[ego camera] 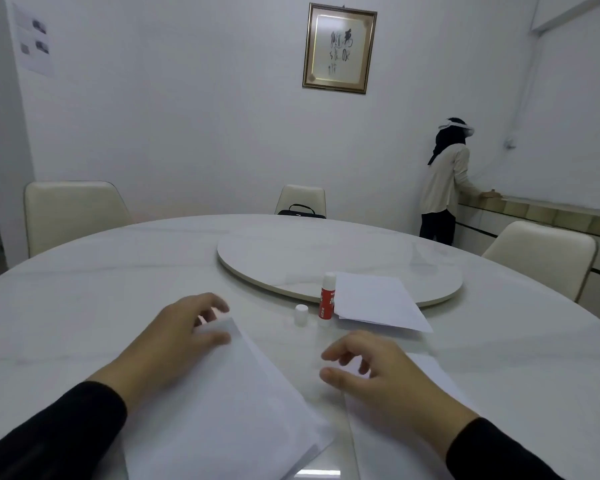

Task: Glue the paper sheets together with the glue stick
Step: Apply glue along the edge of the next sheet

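Note:
A stack of white paper sheets lies slanted on the table in front of me. My left hand grips its far corner, thumb on top and fingers curled over the edge. Just to its right, my right hand hovers with loosely curled fingers and holds nothing. Under the right hand lies another white sheet, partly hidden by the hand. A red and white glue stick stands upright and uncapped beyond my hands. Its white cap stands just left of it. More paper sheets lie right of the glue stick.
The round white marble table carries a turntable at its centre; the far sheets overlap its rim. Cream chairs stand around the table, one with a black bag. A person stands at the far right wall.

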`<state>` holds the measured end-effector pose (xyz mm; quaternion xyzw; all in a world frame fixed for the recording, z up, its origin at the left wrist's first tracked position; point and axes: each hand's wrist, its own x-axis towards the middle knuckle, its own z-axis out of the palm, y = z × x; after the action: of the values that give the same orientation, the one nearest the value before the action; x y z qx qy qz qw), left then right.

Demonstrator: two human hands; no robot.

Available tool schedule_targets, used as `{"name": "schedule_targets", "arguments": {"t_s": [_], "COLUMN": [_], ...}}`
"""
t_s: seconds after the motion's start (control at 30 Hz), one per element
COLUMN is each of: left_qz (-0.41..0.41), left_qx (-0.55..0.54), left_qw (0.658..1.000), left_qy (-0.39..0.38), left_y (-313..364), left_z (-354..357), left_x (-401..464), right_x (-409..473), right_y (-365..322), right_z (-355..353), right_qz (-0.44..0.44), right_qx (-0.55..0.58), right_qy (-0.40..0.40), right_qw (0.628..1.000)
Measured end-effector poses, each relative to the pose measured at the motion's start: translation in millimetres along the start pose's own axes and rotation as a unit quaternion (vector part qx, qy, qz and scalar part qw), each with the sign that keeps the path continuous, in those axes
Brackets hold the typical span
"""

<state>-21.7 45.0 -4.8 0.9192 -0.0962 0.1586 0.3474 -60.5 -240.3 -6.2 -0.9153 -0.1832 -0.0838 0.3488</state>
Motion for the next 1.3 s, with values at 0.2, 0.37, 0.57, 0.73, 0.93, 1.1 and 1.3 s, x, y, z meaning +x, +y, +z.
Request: {"name": "schedule_targets", "arguments": {"t_s": [0.2,0.37,0.57,0.73,0.93,1.1,1.3], "left_qz": [-0.136,-0.213,-0.108,-0.005,0.057,0.033,0.070], "left_qx": [-0.228,-0.370,-0.128,0.001,0.050,0.049,0.099], "left_qw": [0.962,0.903,0.983,0.997,0.995,0.975,0.963], "left_qy": [0.054,-0.042,-0.078,-0.071,-0.067,-0.214,-0.239], "left_y": [10.6,20.2,24.2,24.1,16.4,8.1,11.3], "left_z": [-11.1,-3.7,19.3,37.6,44.2,26.6,29.1], "left_x": [4.6,-1.4,-6.4,-1.8,2.2,-3.4,-7.7], "right_x": [1.4,8.6,14.5,35.6,88.9,120.6,129.0], "right_y": [-23.8,-21.8,9.0,18.6,3.2,5.1,20.2], "right_z": [3.0,-8.3,-30.3,-33.5,-28.5,-7.9,8.6], "right_qz": [0.101,0.197,0.258,0.271,0.181,0.248,0.261], "right_qx": [0.262,0.334,0.075,-0.138,-0.156,-0.074,-0.005], "right_qy": [-0.061,0.083,0.100,0.018,0.108,0.079,0.091], "right_qw": [0.958,0.918,0.958,0.953,0.965,0.963,0.961]}}
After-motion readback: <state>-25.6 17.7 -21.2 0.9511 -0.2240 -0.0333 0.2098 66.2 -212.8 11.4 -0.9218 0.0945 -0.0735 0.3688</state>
